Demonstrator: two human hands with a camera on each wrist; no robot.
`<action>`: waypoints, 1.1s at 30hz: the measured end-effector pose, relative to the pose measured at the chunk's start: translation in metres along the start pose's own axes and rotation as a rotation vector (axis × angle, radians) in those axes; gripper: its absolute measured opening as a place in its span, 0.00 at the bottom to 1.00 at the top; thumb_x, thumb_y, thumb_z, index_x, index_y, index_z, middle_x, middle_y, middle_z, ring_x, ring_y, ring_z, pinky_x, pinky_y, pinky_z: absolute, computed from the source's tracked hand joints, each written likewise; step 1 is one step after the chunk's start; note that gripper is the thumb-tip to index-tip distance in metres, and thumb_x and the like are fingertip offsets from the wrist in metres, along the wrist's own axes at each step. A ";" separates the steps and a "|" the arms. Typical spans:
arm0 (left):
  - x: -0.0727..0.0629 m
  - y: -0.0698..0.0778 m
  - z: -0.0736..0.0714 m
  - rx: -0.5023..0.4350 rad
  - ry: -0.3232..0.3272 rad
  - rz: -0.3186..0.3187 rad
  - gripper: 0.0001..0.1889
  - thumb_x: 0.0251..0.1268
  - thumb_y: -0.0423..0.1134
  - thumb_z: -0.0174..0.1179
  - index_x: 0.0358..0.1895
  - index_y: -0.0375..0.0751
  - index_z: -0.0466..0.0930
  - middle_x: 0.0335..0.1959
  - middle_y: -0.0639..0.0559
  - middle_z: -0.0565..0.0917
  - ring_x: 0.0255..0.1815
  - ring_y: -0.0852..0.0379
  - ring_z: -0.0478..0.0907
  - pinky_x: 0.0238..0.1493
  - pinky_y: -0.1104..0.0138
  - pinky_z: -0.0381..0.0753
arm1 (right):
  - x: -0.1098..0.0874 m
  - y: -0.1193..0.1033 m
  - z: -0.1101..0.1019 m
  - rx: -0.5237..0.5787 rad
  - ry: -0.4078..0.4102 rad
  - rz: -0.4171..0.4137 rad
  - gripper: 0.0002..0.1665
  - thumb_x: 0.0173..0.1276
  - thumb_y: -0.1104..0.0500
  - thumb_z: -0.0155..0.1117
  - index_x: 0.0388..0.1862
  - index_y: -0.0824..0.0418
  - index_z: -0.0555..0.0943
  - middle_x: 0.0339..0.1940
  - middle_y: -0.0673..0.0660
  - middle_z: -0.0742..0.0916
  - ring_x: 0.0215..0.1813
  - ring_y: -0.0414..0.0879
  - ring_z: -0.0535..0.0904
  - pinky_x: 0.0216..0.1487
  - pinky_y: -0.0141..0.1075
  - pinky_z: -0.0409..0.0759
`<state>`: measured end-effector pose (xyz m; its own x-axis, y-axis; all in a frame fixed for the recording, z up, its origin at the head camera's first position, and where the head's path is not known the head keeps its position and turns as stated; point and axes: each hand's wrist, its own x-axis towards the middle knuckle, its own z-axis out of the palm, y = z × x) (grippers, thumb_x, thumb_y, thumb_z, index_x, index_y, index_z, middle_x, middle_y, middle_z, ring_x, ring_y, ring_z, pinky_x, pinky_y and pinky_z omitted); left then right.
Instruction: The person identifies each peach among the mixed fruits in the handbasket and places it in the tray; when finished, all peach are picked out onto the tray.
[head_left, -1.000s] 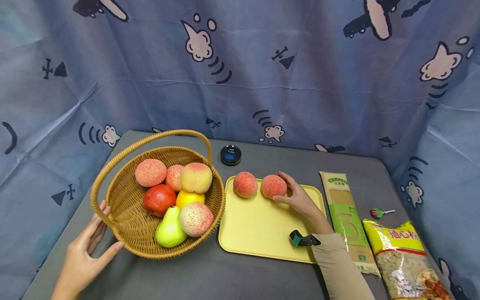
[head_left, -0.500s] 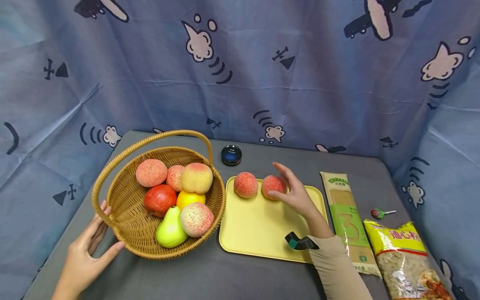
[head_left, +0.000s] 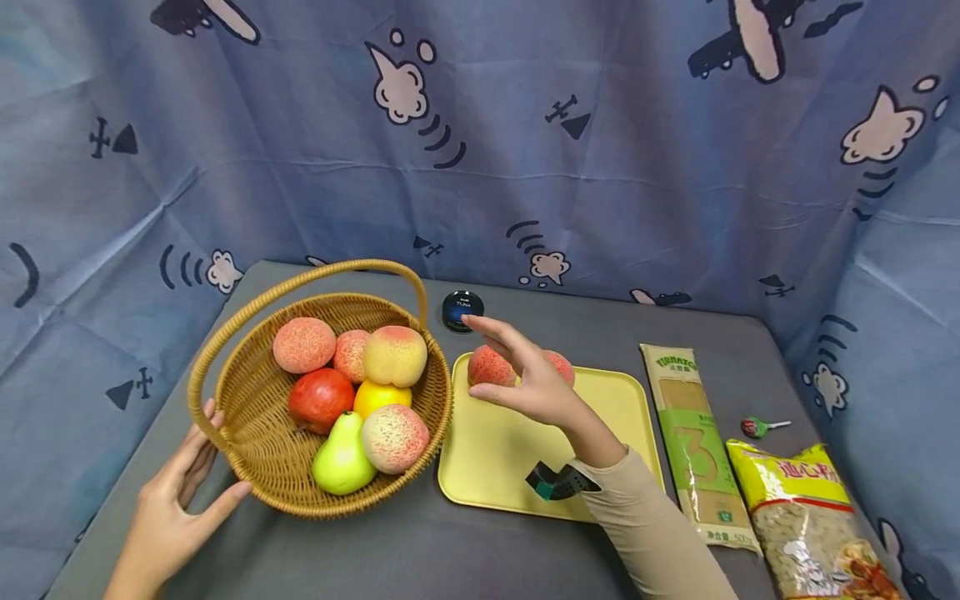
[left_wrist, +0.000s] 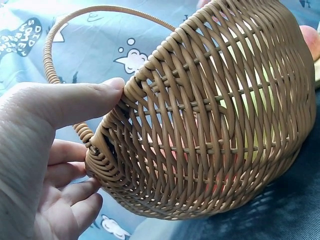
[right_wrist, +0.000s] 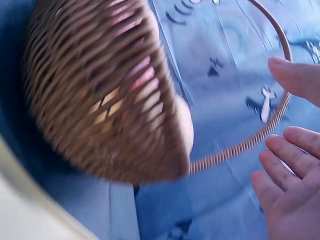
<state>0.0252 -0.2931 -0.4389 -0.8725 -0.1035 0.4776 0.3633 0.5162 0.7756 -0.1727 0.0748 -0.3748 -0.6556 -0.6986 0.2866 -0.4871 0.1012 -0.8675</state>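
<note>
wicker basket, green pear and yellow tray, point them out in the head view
Wicker basket (head_left: pixel 258 425): head view, bare inner wall.
Green pear (head_left: pixel 344 460): head view, rounded lower body.
Yellow tray (head_left: pixel 487 454): head view, bare flat surface.

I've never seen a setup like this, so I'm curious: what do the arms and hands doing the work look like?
They're a person's. The left hand and right hand are both ungloved. The right arm wears a long beige sleeve, and a black strap-like piece with a green patch juts out by that wrist. No left sleeve shows.
</note>
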 end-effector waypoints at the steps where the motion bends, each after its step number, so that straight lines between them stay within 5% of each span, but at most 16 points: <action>1: 0.000 0.000 0.000 0.004 -0.001 0.004 0.48 0.33 0.09 0.66 0.68 0.25 0.60 0.73 0.34 0.56 0.73 0.63 0.59 0.65 0.82 0.66 | 0.006 -0.003 0.003 0.004 -0.022 -0.016 0.45 0.59 0.65 0.70 0.73 0.55 0.60 0.73 0.53 0.66 0.74 0.47 0.60 0.76 0.43 0.61; 7: 0.000 0.002 -0.001 0.023 -0.008 -0.012 0.48 0.34 0.10 0.66 0.69 0.24 0.59 0.73 0.33 0.55 0.73 0.64 0.58 0.66 0.81 0.65 | 0.043 -0.018 0.020 -0.018 -0.145 -0.095 0.44 0.58 0.64 0.70 0.71 0.62 0.62 0.71 0.57 0.69 0.72 0.48 0.63 0.76 0.41 0.63; 15: 0.001 0.001 -0.001 0.022 -0.011 -0.008 0.47 0.35 0.11 0.67 0.69 0.26 0.60 0.73 0.32 0.56 0.73 0.61 0.57 0.66 0.80 0.65 | 0.091 -0.026 0.042 -0.040 -0.278 -0.103 0.43 0.57 0.61 0.72 0.69 0.64 0.64 0.69 0.58 0.71 0.71 0.43 0.64 0.74 0.35 0.64; 24: 0.001 0.002 -0.002 0.023 -0.011 -0.033 0.49 0.33 0.10 0.67 0.69 0.26 0.59 0.72 0.30 0.57 0.72 0.64 0.59 0.66 0.80 0.65 | 0.131 -0.022 0.058 -0.079 -0.408 -0.033 0.43 0.59 0.60 0.70 0.71 0.63 0.62 0.71 0.59 0.70 0.72 0.47 0.64 0.69 0.32 0.71; 33: 0.001 0.001 -0.002 0.027 -0.018 -0.037 0.49 0.33 0.10 0.67 0.69 0.25 0.59 0.73 0.32 0.56 0.72 0.64 0.59 0.67 0.79 0.65 | 0.163 -0.014 0.074 -0.123 -0.481 -0.012 0.41 0.59 0.61 0.70 0.69 0.65 0.63 0.70 0.59 0.71 0.73 0.45 0.63 0.71 0.21 0.60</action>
<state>0.0250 -0.2940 -0.4369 -0.8910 -0.1077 0.4411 0.3221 0.5347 0.7813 -0.2304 -0.0929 -0.3458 -0.3233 -0.9449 0.0508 -0.5765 0.1541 -0.8024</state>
